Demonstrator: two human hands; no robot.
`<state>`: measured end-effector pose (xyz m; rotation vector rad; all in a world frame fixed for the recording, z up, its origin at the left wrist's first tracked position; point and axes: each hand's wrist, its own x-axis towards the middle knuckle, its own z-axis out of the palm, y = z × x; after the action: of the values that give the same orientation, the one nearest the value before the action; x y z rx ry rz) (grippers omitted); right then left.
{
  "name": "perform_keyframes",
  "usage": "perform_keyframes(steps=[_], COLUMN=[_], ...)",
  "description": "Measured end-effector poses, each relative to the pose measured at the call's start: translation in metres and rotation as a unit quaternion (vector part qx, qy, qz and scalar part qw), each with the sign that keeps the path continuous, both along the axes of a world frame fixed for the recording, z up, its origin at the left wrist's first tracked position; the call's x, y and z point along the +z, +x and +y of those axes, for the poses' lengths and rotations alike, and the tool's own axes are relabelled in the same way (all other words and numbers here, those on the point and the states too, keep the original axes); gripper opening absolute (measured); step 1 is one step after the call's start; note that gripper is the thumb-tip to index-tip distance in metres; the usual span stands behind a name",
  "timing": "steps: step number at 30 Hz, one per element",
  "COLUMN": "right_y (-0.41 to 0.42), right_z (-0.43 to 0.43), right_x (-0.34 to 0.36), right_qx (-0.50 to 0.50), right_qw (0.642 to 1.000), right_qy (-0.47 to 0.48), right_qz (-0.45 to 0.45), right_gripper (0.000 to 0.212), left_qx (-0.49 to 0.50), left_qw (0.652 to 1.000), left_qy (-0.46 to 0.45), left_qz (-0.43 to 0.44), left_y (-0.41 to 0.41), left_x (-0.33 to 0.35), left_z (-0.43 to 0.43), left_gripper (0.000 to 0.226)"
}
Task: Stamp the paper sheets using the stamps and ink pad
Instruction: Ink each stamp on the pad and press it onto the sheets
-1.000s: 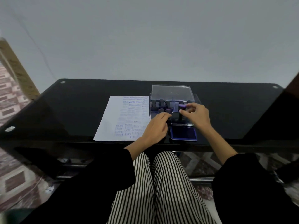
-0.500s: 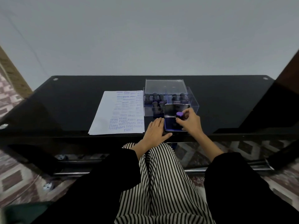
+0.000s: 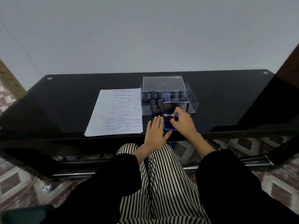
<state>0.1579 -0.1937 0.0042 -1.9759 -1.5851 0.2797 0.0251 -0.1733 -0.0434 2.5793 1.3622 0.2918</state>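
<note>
Black glass forms the table (image 3: 64,102) at which we sit, and on it the paper sheets (image 3: 110,117) lie to our left in a neat stack, the top one covered with blue impressions reading SAMPLE, AIR MAIL and FRAGILE, thickest along its near and right edges. Just right of the sheets stands a clear box (image 3: 192,102) with dark-handled stamps (image 3: 152,94) upright in its compartments; its transparent lid (image 3: 163,83) leans at the back. In front of the box sits the ink pad (image 3: 167,125), its metal cover (image 3: 171,109) tipped up toward the box and its blue surface showing between our hands. Our left hand (image 3: 155,130) lies flat on the glass, fingers straight and together, just beside the pad's left edge, holding nothing. Our right hand (image 3: 182,123) is over the pad with its fingers curled round a small stamp (image 3: 176,116), whose purple top peeps out by the knuckles; whether its face touches the ink we cannot tell. Striped trousers (image 3: 161,183) and black sleeves (image 3: 226,183) fill the foreground.
</note>
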Motion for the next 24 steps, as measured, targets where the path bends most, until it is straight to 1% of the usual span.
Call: perform_keyframes(steps=[2,4,8,11,13,14,16,17,24], right_y=[-0.003,-0.009,-0.019,-0.020,-0.018,-0.017,-0.015,-0.015,-0.012], right_z=[-0.001,-0.003,-0.011,-0.010,-0.006,-0.005,-0.003,-0.001,0.007], right_x=[-0.004,-0.010,-0.033,-0.041,-0.041,-0.040,-0.039,-0.038,-0.034], right_qx=[-0.030,-0.054,-0.072,-0.066,-0.066,-0.066,-0.065,-0.064,-0.072], right_qw=[0.999,0.996,0.978,0.971,0.969,0.968,0.966,0.965,0.961], right_qy=[0.031,0.077,0.195,0.231,0.238,0.241,0.247,0.247,0.256], right_qz=[-0.005,-0.012,-0.024,-0.021,-0.027,-0.032,-0.045,-0.050,-0.073], right_gripper=[0.021,0.022,0.011,0.010,0.012,0.012,0.013,0.013,0.019], left_qx=[0.003,0.006,0.005,0.006,0.005,0.006,0.005,0.005,0.004], left_qw=[1.000,1.000,1.000,1.000,1.000,1.000,1.000,1.000,1.000], left_qy=[0.004,0.008,0.019,0.016,0.006,0.004,-0.002,-0.005,-0.005], left_qz=[0.003,0.006,0.001,-0.002,-0.008,-0.008,-0.002,-0.001,0.000], left_y=[0.001,0.001,0.002,0.001,0.001,0.002,0.002,0.001,0.001], left_x=[-0.002,-0.004,-0.006,-0.005,-0.003,-0.003,-0.001,0.000,0.000], left_z=[-0.001,0.000,0.001,0.000,0.000,-0.001,-0.001,-0.002,-0.001], left_gripper=[0.068,0.070,0.097,0.099,0.097,0.092,0.074,0.069,0.065])
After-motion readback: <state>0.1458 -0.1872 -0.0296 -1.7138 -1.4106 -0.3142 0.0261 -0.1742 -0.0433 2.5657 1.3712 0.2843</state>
